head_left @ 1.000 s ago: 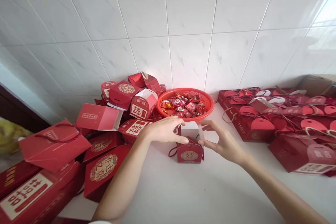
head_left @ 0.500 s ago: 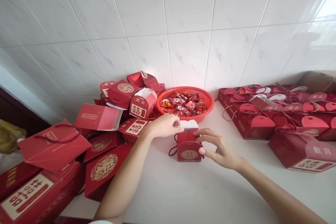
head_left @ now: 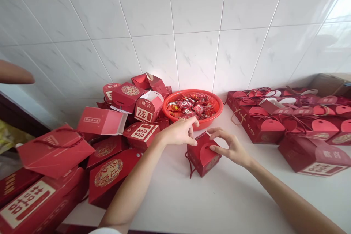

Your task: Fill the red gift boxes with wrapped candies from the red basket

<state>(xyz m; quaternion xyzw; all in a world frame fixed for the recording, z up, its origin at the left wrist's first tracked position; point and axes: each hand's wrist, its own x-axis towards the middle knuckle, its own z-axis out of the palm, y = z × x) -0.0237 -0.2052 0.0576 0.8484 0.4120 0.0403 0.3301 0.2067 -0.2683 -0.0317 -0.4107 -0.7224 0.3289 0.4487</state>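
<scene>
A small red gift box stands on the white table in front of me, turned at an angle. Its rounded front flap is folded over the top, and a dark red cord hangs on its left. My right hand grips the box at its upper right corner, thumb on the flap and fingers behind. At the upper left edge hovers my left hand, fingers bent but apart, thumb close to the box. Just behind stands a red plastic basket with wrapped sweets in it.
Many red boxes lie heaped on the left. Rows of gift boxes with cords stand at the right, one box in front of them. A tiled wall closes the back. Another person's arm enters at the left edge.
The box has turned and its front flap has come down over the top. My left hand has shifted slightly right. Another person's arm has appeared at the left.
</scene>
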